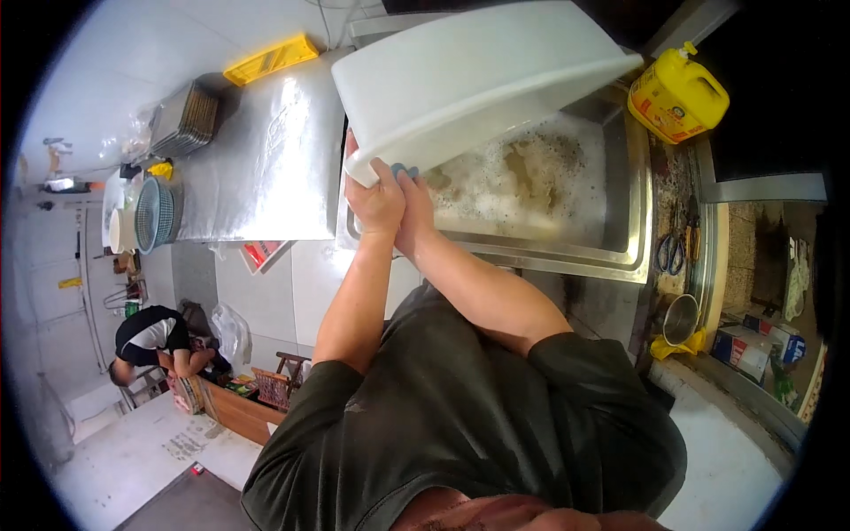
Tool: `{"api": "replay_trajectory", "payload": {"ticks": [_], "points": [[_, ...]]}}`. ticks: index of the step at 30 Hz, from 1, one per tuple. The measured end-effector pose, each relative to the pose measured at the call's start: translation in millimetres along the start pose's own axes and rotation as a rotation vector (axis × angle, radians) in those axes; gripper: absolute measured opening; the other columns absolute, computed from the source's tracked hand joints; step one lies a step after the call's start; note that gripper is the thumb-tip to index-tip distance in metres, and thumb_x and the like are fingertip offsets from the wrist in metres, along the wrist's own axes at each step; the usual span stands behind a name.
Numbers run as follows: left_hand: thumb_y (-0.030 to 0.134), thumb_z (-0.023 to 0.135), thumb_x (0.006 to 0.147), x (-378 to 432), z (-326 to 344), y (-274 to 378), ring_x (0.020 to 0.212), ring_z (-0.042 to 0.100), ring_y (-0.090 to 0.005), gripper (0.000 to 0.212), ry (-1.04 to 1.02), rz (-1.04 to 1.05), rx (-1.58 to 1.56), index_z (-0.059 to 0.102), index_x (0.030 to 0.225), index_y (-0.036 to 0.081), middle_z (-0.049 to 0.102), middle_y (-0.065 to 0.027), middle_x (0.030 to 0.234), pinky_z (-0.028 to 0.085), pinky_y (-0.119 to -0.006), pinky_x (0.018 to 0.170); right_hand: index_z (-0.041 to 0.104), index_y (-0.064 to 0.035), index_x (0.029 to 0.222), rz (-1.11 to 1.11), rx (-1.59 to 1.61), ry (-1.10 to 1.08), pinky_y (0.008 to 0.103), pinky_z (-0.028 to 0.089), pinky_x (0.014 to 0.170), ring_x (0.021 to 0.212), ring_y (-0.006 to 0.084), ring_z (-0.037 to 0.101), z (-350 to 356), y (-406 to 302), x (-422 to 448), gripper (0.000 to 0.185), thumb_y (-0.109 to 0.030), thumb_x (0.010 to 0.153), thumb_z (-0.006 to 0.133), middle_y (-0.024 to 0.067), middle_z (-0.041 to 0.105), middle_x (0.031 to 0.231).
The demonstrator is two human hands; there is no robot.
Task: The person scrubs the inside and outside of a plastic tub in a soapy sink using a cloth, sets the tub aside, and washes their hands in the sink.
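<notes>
A large white plastic tub point(465, 79) is tilted on its side over a stainless steel sink point(637, 219) of foamy, murky water. My left hand point(375, 199) grips the tub's rim at its near left corner, some fingers behind it. Close against it, my right hand point(416, 202) holds a small blue object point(404, 171), perhaps a sponge or cloth, at the rim. Most of the blue object is hidden by my fingers. The tub covers the far left part of the sink.
Left stand a steel counter point(259, 179), a yellow grater point(272, 60), stacked trays point(186, 119) and blue baskets point(155, 214). Right are a yellow soap jug point(677, 96), scissors point(671, 255) and a strainer point(680, 318). Another person point(153, 338) bends down at lower left.
</notes>
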State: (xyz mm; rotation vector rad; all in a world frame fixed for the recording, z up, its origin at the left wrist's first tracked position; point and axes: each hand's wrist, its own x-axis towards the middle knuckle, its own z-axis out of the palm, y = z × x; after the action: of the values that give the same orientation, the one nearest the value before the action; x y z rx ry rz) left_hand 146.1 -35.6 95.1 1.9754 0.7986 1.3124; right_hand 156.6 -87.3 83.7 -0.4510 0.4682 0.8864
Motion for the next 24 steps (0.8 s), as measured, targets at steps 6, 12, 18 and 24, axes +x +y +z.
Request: {"api": "replay_trajectory", "payload": {"ticks": [6, 12, 18, 24], "points": [[0.009, 0.051, 0.089, -14, -13, -5, 0.069, 0.059, -0.0216, 0.015, -0.049, -0.022, 0.055, 0.061, 0.089, -0.002, 0.063, -0.0111, 0.076, 0.046, -0.032, 0.061, 0.038, -0.0065, 0.128, 0.085, -0.201, 0.032, 0.0346, 0.049, 0.077, 0.099, 0.0209, 0.054, -31, 2, 24, 0.050, -0.012, 0.083, 0.058, 0.0115, 0.051, 0.112], [0.005, 0.049, 0.088, -2, -25, 30, 0.078, 0.061, -0.0224, 0.021, -0.104, -0.340, -0.011, 0.059, 0.102, -0.007, 0.065, -0.0135, 0.086, 0.048, -0.033, 0.070, 0.039, 0.0017, 0.123, -0.121, -0.383, 0.110, 0.0322, 0.046, 0.084, 0.097, 0.0206, 0.055, -42, 17, 27, 0.057, -0.013, 0.077, 0.070, 0.0121, 0.052, 0.110], [0.006, 0.051, 0.087, -2, -33, 22, 0.075, 0.060, -0.0169, 0.019, 0.030, -0.210, -0.081, 0.060, 0.097, -0.008, 0.065, -0.0114, 0.087, 0.048, -0.029, 0.066, 0.043, 0.0036, 0.113, -0.166, -0.299, 0.144, 0.0294, 0.050, 0.071, 0.085, 0.0191, 0.058, -22, 19, 26, 0.056, -0.016, 0.073, 0.076, 0.0108, 0.056, 0.100], [0.006, 0.050, 0.088, -1, -49, 17, 0.084, 0.063, -0.0250, 0.020, -0.072, -0.183, 0.044, 0.059, 0.100, -0.007, 0.066, -0.0160, 0.093, 0.048, -0.033, 0.072, 0.051, 0.0033, 0.107, -0.174, -0.381, 0.242, 0.0304, 0.050, 0.069, 0.084, 0.0194, 0.059, -35, 34, 51, 0.047, -0.020, 0.074, 0.075, 0.0129, 0.059, 0.097]]}}
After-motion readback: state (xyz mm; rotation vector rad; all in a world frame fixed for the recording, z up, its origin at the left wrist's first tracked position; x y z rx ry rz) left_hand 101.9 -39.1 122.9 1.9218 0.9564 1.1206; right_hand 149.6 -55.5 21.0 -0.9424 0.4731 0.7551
